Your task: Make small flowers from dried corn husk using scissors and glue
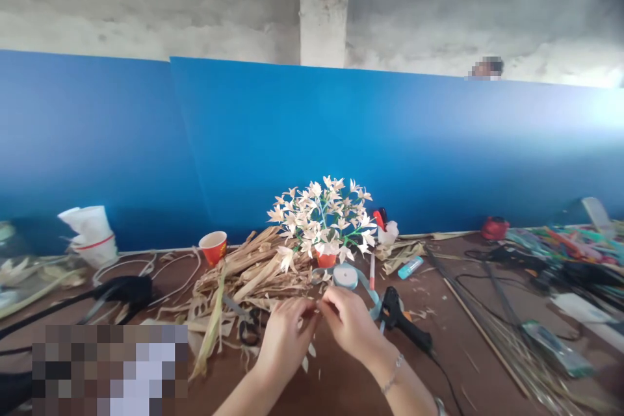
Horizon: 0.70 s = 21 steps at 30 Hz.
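Observation:
My left hand (285, 338) and my right hand (348, 325) meet at the fingertips above the brown table, pinching a thin pale strip (317, 307), perhaps dried husk. Small pale scraps (307, 357) lie below them. Left of my left hand are black-handled scissors (249, 328) on a heap of dried corn husks (253, 273). Beyond my right hand sit a roll of pale blue ribbon (345, 277) and a black hot glue gun (402, 320). Cream husk flowers (322, 221) rise from a red cup (325, 260) behind them.
A blue board (292, 143) runs along the table's far side. A red paper cup (213, 247), white cups (90, 231), black cables and a bundle of thin sticks (517, 344) stand around. Colourful materials (560, 250) lie at the right.

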Motion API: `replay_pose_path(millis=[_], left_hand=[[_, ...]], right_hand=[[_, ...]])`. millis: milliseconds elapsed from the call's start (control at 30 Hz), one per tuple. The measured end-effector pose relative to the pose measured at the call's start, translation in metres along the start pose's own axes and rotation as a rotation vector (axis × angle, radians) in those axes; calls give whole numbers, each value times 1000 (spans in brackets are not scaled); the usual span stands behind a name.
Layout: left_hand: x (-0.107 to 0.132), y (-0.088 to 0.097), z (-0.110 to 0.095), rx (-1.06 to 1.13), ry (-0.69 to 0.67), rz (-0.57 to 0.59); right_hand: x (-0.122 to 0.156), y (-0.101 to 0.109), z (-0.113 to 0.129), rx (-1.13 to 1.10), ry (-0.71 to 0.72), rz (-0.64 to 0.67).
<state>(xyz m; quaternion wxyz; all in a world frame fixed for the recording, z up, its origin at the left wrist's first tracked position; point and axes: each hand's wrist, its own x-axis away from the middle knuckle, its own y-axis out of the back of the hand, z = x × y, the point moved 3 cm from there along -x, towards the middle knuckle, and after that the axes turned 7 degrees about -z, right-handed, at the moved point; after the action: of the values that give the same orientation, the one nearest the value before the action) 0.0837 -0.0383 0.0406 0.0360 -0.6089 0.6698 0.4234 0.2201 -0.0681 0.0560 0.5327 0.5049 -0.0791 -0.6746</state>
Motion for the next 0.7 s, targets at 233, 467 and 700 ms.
replay_pose_path(millis=[233, 467, 700], left_hand=[[1, -16, -18, 68, 35, 28], [-2, -29, -16, 507, 353, 135], [2, -32, -17, 665, 519, 257]], right_hand=[[5, 17, -6, 28, 22, -43], [11, 20, -20, -416, -274, -25], [16, 10, -28, -664, -426, -28]])
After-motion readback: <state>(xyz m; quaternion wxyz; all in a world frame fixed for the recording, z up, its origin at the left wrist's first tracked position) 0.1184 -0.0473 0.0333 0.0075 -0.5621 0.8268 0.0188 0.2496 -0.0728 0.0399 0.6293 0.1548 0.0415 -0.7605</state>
